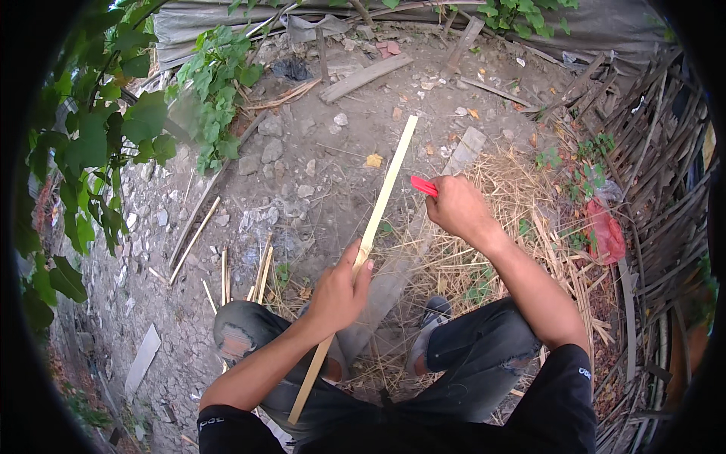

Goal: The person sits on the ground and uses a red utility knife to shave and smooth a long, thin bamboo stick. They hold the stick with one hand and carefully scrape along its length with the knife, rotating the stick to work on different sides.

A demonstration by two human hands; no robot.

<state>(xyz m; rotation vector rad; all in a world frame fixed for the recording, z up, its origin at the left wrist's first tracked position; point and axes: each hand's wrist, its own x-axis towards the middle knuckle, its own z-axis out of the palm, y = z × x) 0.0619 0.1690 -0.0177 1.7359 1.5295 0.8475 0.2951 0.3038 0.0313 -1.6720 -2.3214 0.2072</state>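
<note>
**Pale strip [389, 181] held one-handed, both ends free**

Left hand [338, 296] was wrapped around the strip, which slanted from over the left thigh [336, 412] out above the ground [333, 181]. Right hand [460, 208] was closed on a red object [425, 185], apart from the strip; no edge discernible. Judged risks: single grip might let strip twist; any sharp edge, slipping, could nick the left hand.

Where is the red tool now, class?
In the head view, the red tool is just right of centre, in the right hand, right of the long strip.

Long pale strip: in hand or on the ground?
In hand: the left hand is closed around the long pale strip near its middle.
</note>
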